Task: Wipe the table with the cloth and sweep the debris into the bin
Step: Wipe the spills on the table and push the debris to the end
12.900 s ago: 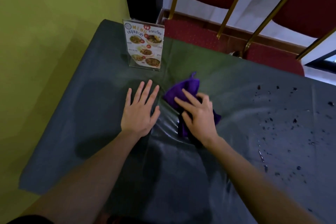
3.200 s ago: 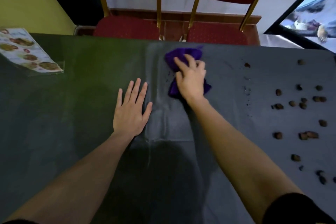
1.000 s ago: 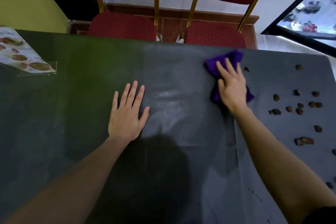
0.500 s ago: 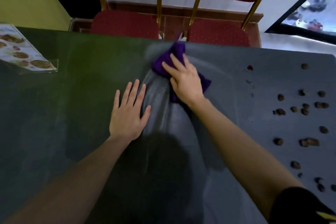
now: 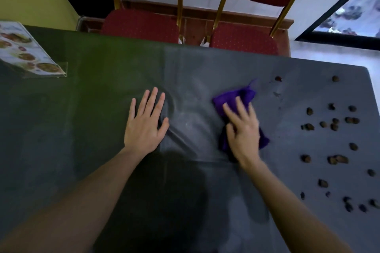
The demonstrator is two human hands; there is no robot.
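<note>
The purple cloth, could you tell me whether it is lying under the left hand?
No, the purple cloth lies under the right hand.

The right hand is motion-blurred and hides the middle of the purple cloth, the menu stand is cut off by the left edge, and the scattered debris at right is too small to identify.

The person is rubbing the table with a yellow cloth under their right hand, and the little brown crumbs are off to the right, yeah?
Almost. The cloth is purple, not yellow, as the head view shows. The rest holds: it lies under the right hand on the table, and the brown crumbs lie off to the right.
</note>
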